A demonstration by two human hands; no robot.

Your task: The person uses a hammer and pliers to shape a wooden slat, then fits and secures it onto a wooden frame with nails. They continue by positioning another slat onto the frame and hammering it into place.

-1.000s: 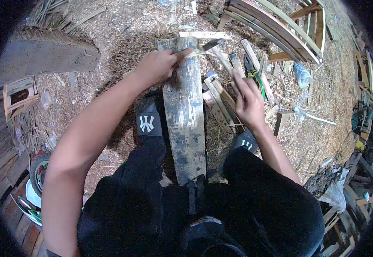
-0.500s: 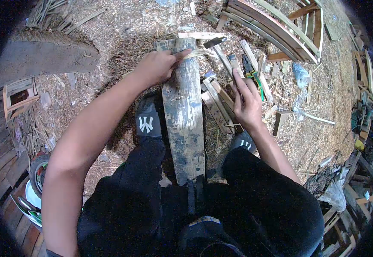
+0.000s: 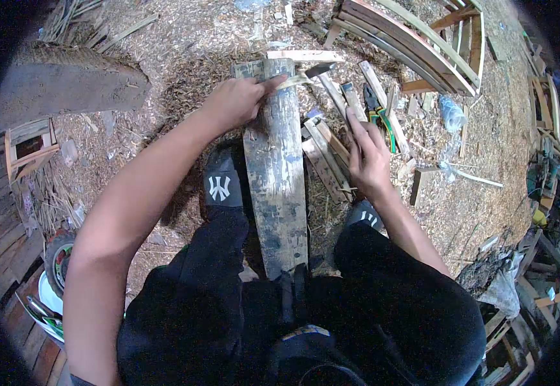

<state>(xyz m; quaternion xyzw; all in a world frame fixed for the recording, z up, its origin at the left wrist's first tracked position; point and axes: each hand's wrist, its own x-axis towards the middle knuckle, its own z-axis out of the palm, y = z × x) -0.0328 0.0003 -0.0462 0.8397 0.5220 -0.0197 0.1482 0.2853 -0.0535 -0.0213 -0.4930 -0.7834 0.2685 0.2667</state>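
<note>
A worn plank bench (image 3: 279, 167) with chipped dark paint runs away from me between my legs. At its far end my left hand (image 3: 236, 101) presses a thin pale wood strip (image 3: 293, 82) against the plank top, index finger stretched along it. The strip sticks out past the plank's right edge. My right hand (image 3: 371, 159) is closed round the wooden handle of a hammer (image 3: 333, 94). The hammer's dark head is just right of the plank, over the strip's outer end in this view.
Pliers with green and yellow handles (image 3: 382, 122) lie among loose wood slats (image 3: 325, 157) on the shavings-covered ground. A curved slatted wooden frame (image 3: 409, 45) stands far right. A thick timber beam (image 3: 80, 87) lies at left. My shoes (image 3: 223, 183) flank the plank.
The hammer head has come down and turned, now close by the strip's outer end. My right hand has shifted slightly left; my left hand stays on the strip.
</note>
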